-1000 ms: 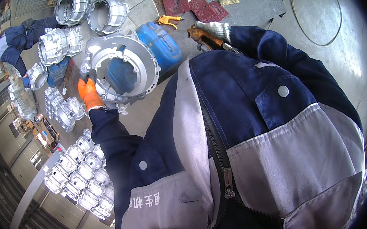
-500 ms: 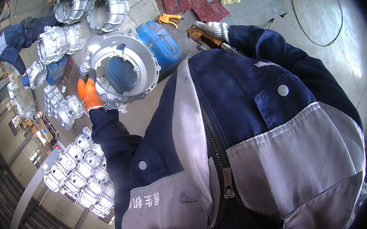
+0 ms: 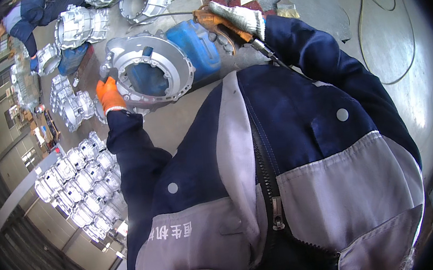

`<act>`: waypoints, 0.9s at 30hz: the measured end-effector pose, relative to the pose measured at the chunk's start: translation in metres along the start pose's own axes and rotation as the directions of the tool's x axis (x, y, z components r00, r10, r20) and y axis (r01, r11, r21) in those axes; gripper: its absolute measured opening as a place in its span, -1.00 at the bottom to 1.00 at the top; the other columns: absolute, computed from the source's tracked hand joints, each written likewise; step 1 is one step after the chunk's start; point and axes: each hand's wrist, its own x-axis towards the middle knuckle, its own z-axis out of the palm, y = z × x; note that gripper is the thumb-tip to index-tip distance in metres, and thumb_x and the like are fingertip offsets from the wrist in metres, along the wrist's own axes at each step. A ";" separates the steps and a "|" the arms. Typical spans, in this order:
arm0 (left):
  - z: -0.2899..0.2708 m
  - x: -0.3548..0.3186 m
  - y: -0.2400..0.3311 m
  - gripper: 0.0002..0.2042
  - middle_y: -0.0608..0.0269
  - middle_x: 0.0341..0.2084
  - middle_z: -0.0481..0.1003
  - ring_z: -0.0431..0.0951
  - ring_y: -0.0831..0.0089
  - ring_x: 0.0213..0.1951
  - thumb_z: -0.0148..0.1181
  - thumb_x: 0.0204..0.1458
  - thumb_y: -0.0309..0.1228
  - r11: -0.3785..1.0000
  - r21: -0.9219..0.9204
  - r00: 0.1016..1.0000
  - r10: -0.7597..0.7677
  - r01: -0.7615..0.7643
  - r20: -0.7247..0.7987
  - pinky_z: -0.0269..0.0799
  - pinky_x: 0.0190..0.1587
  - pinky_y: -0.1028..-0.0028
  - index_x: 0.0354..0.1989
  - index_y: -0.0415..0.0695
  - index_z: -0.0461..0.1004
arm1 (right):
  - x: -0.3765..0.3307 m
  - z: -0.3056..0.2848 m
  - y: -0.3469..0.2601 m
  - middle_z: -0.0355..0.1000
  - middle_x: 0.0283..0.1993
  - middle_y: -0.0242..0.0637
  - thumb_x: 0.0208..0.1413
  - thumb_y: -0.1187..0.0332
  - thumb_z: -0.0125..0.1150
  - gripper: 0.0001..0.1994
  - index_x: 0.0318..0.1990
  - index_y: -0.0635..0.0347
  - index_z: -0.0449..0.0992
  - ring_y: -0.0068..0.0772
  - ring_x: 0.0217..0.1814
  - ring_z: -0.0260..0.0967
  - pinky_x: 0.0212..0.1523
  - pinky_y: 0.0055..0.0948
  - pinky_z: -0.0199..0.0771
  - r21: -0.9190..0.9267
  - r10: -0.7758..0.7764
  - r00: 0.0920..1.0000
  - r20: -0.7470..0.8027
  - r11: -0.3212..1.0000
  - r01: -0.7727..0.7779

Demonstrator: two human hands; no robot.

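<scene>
A large silver cast-metal housing (image 3: 182, 67), ring-shaped with a wide round opening, stands in front of me, left of centre. My left hand (image 3: 110, 95), in an orange glove with grey fingertips, is closed on the housing's left edge. Right of the housing and beyond my chest, my right hand (image 3: 238, 19) wears a whitish knit glove. It is wrapped round an orange-brown air tool (image 3: 209, 17) with a metal hose fitting (image 3: 262, 48) at its rear. A thin rod reaches left from the tool above the housing, apart from it. The right fingers are partly hidden.
A blue plastic jug (image 3: 198, 47) lies against the housing. Dark red sheets (image 3: 221, 1) and a flat brush (image 3: 286, 9) lie beyond. More castings (image 3: 74, 26) stand far left, near a co-worker (image 3: 22, 23); stacked castings (image 3: 82, 183) fill the left. A hose (image 3: 411, 35) loops at right.
My right hand has lifted the air tool up and left, with its rod now reaching over the housing's far side. The left hand keeps its hold; the whole view has shifted slightly.
</scene>
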 end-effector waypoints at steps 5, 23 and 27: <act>0.004 0.022 -0.017 -0.38 -0.03 -0.16 0.44 0.46 0.19 -0.20 0.27 -0.24 -0.16 0.989 0.078 0.991 -0.117 0.122 -0.068 0.35 -0.16 0.34 -0.04 -0.36 0.34 | -0.041 0.003 -0.023 0.48 -0.52 -0.19 0.06 -0.19 -0.13 -0.43 -0.25 0.24 0.44 -0.42 -0.66 0.43 -0.65 -0.57 0.48 0.115 0.100 0.933 0.345 0.982 -0.148; 0.001 0.026 -0.027 -0.59 0.25 -0.48 0.48 0.37 0.44 -0.51 0.23 -0.17 -0.16 0.996 -0.002 0.995 0.091 -0.091 -0.030 0.29 -0.44 0.37 -0.26 -0.27 0.47 | -0.124 -0.057 0.042 0.41 -0.36 -0.22 0.17 0.04 -0.13 -0.54 0.04 0.25 0.26 -0.55 -0.49 0.42 -0.49 -0.61 0.52 -0.115 0.317 0.938 0.140 0.946 -0.303; -0.003 0.018 -0.024 -0.57 0.16 -0.37 0.50 0.41 0.41 -0.42 0.19 -0.12 -0.22 1.000 0.008 1.000 0.009 -0.009 0.022 0.31 -0.34 0.40 -0.17 -0.32 0.43 | -0.120 -0.055 0.044 0.41 -0.35 -0.24 0.18 0.04 -0.15 -0.54 0.04 0.24 0.27 -0.58 -0.50 0.41 -0.50 -0.65 0.51 -0.072 0.297 0.923 0.244 0.955 -0.288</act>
